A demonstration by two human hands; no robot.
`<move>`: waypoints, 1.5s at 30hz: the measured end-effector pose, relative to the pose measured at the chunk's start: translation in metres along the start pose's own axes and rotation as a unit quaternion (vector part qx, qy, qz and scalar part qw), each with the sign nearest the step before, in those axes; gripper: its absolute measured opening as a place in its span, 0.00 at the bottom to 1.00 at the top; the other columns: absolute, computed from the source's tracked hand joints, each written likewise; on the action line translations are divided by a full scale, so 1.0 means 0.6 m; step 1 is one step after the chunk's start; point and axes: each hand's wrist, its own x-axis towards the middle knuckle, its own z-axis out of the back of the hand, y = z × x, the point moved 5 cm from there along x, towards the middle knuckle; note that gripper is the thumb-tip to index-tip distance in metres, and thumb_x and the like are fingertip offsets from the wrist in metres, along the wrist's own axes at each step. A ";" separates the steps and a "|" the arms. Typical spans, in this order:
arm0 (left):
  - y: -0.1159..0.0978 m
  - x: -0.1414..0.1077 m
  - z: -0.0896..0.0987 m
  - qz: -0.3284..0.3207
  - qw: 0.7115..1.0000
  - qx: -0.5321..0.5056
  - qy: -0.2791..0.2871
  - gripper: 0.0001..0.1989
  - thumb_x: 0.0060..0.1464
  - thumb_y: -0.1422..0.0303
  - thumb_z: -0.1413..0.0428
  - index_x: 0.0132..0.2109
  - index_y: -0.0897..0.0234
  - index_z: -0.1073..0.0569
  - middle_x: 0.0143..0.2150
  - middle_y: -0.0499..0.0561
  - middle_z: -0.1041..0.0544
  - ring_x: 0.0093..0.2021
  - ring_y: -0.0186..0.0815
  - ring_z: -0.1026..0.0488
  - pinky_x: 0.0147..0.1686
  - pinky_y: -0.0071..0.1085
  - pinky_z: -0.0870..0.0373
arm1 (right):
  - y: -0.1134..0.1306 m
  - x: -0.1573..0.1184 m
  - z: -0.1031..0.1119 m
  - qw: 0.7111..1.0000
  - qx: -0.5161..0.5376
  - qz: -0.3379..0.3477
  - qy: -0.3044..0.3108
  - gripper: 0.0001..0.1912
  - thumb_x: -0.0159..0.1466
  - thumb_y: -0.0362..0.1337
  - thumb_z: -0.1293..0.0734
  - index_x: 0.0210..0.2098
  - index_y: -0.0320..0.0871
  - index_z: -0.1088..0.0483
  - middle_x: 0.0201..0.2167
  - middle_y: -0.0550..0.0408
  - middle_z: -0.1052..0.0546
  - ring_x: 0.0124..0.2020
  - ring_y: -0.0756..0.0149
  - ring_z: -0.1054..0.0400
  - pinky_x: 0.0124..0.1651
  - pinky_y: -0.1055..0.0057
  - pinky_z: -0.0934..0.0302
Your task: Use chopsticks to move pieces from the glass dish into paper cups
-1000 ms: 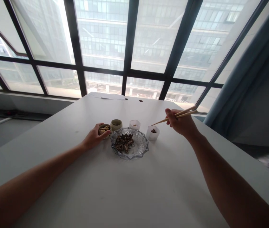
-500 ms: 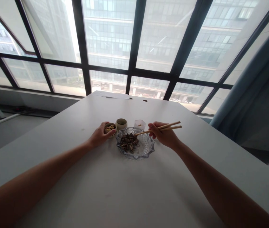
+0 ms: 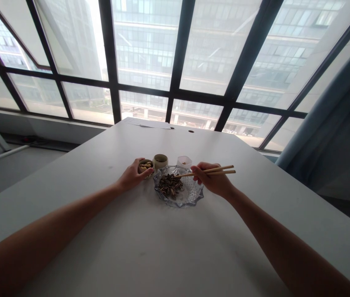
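My left hand (image 3: 132,174) is wrapped round a small cup of peanuts (image 3: 145,166) standing on the white table. In my right hand (image 3: 214,178) is a pair of wooden chopsticks (image 3: 221,170), their tips at the dark striped sunflower seeds (image 3: 171,186). These seeds are heaped in the left half of a scalloped clear glass bowl (image 3: 193,199). Behind the bowl stand a greenish cup (image 3: 160,161) and a translucent white cup (image 3: 184,161) with something small inside. Whether the chopsticks pinch a seed I cannot make out.
The white table (image 3: 125,247) stretches away to a large window with dark frames (image 3: 175,78). Paper (image 3: 150,123) and two dark holes lie at its far end. A blue-grey curtain (image 3: 320,99) hangs at the right.
The chopsticks are tilted slightly flatter, with their tips still among the seeds. My left hand keeps its hold on the peanut cup. The whole view has shifted a little.
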 end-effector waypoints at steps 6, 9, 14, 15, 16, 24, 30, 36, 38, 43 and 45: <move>0.001 0.001 -0.002 0.001 1.000 0.007 0.006 0.42 0.49 0.40 0.44 0.61 0.66 0.36 0.54 0.62 0.22 0.52 0.50 0.23 0.53 0.46 0.27 | -0.003 0.004 0.008 0.998 0.047 -0.020 -0.030 0.29 0.61 0.62 0.33 0.23 0.42 0.29 0.18 0.53 0.24 0.16 0.70 0.32 0.18 0.76 0.39; 0.002 0.000 -0.001 0.003 1.000 0.010 0.005 0.42 0.50 0.41 0.44 0.62 0.66 0.37 0.54 0.63 0.23 0.52 0.50 0.23 0.54 0.46 0.27 | -0.018 0.013 0.023 0.989 0.102 -0.059 -0.083 0.31 0.56 0.65 0.32 0.24 0.41 0.28 0.16 0.52 0.24 0.13 0.70 0.34 0.14 0.75 0.42; 0.000 0.009 0.009 -0.009 1.000 0.002 0.015 0.44 0.49 0.44 0.42 0.65 0.68 0.39 0.59 0.67 0.26 0.55 0.51 0.25 0.55 0.48 0.29 | -0.053 0.025 0.054 0.960 0.187 -0.124 -0.165 0.32 0.50 0.67 0.29 0.23 0.40 0.28 0.15 0.50 0.24 0.12 0.69 0.34 0.12 0.74 0.42; -0.004 0.013 0.011 -0.020 1.000 0.009 0.017 0.44 0.49 0.44 0.42 0.65 0.68 0.40 0.61 0.67 0.28 0.57 0.52 0.26 0.56 0.48 0.29 | -0.055 0.025 0.059 0.959 0.191 -0.124 -0.171 0.32 0.51 0.67 0.29 0.23 0.40 0.28 0.15 0.50 0.24 0.12 0.69 0.34 0.12 0.74 0.42; -0.009 0.019 0.012 -0.032 0.999 0.025 0.019 0.44 0.49 0.44 0.42 0.65 0.67 0.39 0.62 0.67 0.29 0.58 0.53 0.27 0.57 0.49 0.30 | -0.053 0.025 0.065 0.960 0.186 -0.116 -0.174 0.32 0.52 0.67 0.29 0.24 0.40 0.28 0.15 0.50 0.24 0.12 0.69 0.34 0.12 0.74 0.42; -0.083 0.090 -0.032 -0.088 0.972 0.199 0.094 0.39 0.46 0.50 0.39 0.63 0.63 0.33 0.62 0.64 0.27 0.62 0.59 0.32 0.61 0.51 0.39 | 0.012 0.003 0.070 0.994 0.014 0.070 -0.088 0.25 0.65 0.58 0.34 0.26 0.43 0.27 0.19 0.53 0.23 0.18 0.68 0.30 0.22 0.71 0.34; -0.088 0.128 -0.056 -0.055 0.970 0.187 0.144 0.41 0.41 0.57 0.37 0.63 0.65 0.33 0.57 0.66 0.24 0.56 0.58 0.26 0.53 0.47 0.31 | 0.019 0.003 0.059 0.995 0.007 0.074 -0.064 0.26 0.66 0.58 0.36 0.26 0.43 0.27 0.19 0.53 0.23 0.18 0.68 0.31 0.22 0.72 0.35; -0.086 0.141 -0.055 -0.118 0.962 0.201 0.140 0.42 0.41 0.57 0.36 0.63 0.69 0.34 0.53 0.66 0.22 0.51 0.56 0.24 0.49 0.44 0.28 | 0.010 0.005 0.058 0.978 0.105 0.033 -0.177 0.26 0.63 0.61 0.35 0.27 0.43 0.28 0.18 0.53 0.24 0.16 0.69 0.32 0.18 0.73 0.38; -0.091 0.140 -0.058 -0.169 0.955 0.200 0.138 0.42 0.41 0.60 0.35 0.64 0.69 0.35 0.54 0.65 0.23 0.52 0.54 0.24 0.50 0.43 0.28 | 0.002 0.003 0.048 0.973 0.112 0.039 -0.199 0.26 0.64 0.60 0.35 0.27 0.43 0.29 0.19 0.53 0.23 0.17 0.69 0.32 0.19 0.73 0.38; -0.100 0.138 -0.066 -0.255 0.935 0.209 0.128 0.39 0.43 0.66 0.35 0.63 0.64 0.36 0.54 0.58 0.21 0.53 0.49 0.24 0.54 0.41 0.30 | -0.025 -0.006 0.004 0.975 0.070 0.095 -0.189 0.22 0.68 0.55 0.36 0.28 0.44 0.29 0.21 0.54 0.22 0.19 0.68 0.30 0.24 0.72 0.34; -0.102 0.139 -0.067 -0.268 0.931 0.213 0.126 0.38 0.43 0.67 0.35 0.63 0.64 0.35 0.54 0.58 0.21 0.53 0.47 0.24 0.53 0.40 0.30 | -0.033 -0.005 -0.010 0.977 0.040 0.113 -0.176 0.20 0.68 0.53 0.37 0.30 0.45 0.28 0.22 0.55 0.22 0.21 0.68 0.29 0.27 0.72 0.34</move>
